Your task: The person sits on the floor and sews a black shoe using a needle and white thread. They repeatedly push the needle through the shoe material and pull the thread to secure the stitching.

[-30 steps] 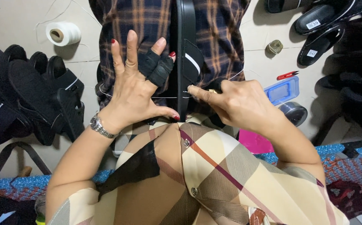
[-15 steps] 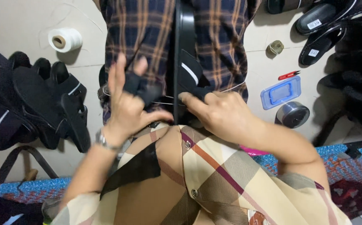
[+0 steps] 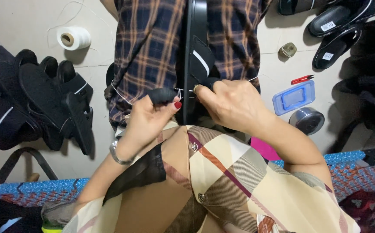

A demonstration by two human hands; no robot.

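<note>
A black sandal (image 3: 196, 51) with a white-striped strap stands on edge against my plaid-covered lap. My left hand (image 3: 150, 118) is closed, a black finger guard on its forefinger, pinching a white thread (image 3: 118, 92) that runs off to the left. My right hand (image 3: 230, 103) grips the sandal's strap and pinches what looks like a needle; the needle itself is too small to make out. The two hands almost touch at the sandal's edge.
A pile of black sandals (image 3: 45, 99) lies at the left, more (image 3: 338, 26) at the top right. A spool of white thread (image 3: 73, 38), a blue-lidded box (image 3: 294, 97), a round tin (image 3: 307, 121), red snips (image 3: 301, 79) and a small spool (image 3: 287, 50) sit on the floor.
My left hand, fingers spread wide a second ago, has closed and dropped toward the sandal. The right hand has stayed on the strap.
</note>
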